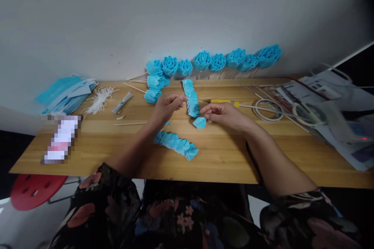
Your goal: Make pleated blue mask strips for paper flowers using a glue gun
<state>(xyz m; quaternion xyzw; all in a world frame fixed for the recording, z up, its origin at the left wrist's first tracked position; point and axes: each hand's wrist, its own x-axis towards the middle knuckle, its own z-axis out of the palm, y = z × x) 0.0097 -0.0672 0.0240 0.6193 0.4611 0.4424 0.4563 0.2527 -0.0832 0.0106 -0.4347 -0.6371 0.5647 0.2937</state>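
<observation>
"Neither hand spread wide, from what I can see?"

"No. The left hand (168, 105) is narrow, thumb and forefinger close together at the left edge of the upper blue strip (191, 95). The right hand (222, 116) is loosely curled, fingertips by that strip's lower end. Whether either has hold of it, I can't tell."

"What's nearest the person?"

"A lower blue strip (178, 144), pleated like the other, slanting across the wooden table (228, 163). Its left end runs up to the left forearm. Over to the left lies a phone (62, 140), too blurred to read."

"And beyond that?"

"One loose blue piece (200, 123), just under the right fingertips. Then the upper strip itself, between the hands, pointing away toward the wall (187, 7). Just past the right hand there's a tool with a yellow handle (219, 101)."

"Further back?"

"White cords (101, 99) in a tangle on the left, beside piled blue masks (66, 93). Farthest, blue flowers (202, 60) line up along the wall."
</observation>
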